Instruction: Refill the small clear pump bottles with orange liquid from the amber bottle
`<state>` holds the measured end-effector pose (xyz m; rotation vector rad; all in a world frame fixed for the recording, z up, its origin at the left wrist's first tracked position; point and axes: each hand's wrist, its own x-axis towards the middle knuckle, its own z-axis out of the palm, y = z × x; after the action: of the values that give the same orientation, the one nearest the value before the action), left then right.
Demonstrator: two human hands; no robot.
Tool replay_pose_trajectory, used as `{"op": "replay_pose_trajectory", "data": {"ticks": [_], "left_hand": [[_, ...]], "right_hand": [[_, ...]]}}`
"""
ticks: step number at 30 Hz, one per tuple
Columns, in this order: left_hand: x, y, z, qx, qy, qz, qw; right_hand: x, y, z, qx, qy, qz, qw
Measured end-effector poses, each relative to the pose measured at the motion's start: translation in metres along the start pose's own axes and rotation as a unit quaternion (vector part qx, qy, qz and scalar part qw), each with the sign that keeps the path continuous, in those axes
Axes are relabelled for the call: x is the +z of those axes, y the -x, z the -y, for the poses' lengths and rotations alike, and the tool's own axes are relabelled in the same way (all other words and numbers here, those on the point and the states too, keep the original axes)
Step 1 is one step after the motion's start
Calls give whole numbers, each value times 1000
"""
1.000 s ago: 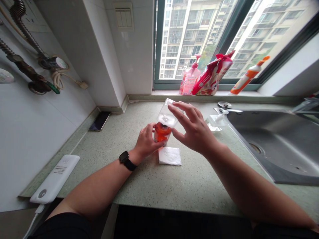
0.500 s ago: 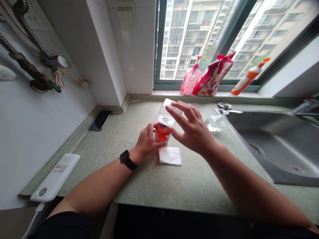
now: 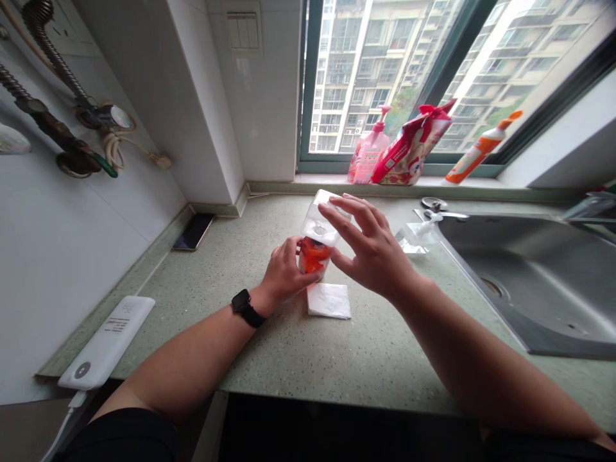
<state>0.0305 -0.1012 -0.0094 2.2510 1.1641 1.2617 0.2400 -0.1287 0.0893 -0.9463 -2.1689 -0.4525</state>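
In the head view, my left hand (image 3: pixel 287 268) is wrapped round a clear container with red-orange on its lower part (image 3: pixel 315 255), just above the counter. Over it sits a clear, squarish plastic container (image 3: pixel 318 218) with a round mark on its near face. Whether the two are joined, I cannot tell. My right hand (image 3: pixel 368 247) is beside the clear part, fingers spread and bent round its right side; contact is unclear. A folded white tissue (image 3: pixel 329 301) lies on the counter in front of them.
A stainless sink (image 3: pixel 517 346) is at right, with a clear pump dispenser (image 3: pixel 421 235) beside its rim. A phone (image 3: pixel 193 231) and a white power bank (image 3: pixel 106 343) lie at left. Pink pump bottle (image 3: pixel 369 154), red pouch (image 3: pixel 409 154) and orange-white bottle (image 3: pixel 474 157) stand on the sill.
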Motion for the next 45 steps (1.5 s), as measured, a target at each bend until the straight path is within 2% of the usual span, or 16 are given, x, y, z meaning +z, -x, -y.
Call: {"op": "replay_pose_trajectory", "data": {"ticks": [45], "left_hand": [[-1, 0, 0, 0, -2, 1, 1000]], "right_hand": [[-1, -3, 3, -2, -14, 15, 1000]]}}
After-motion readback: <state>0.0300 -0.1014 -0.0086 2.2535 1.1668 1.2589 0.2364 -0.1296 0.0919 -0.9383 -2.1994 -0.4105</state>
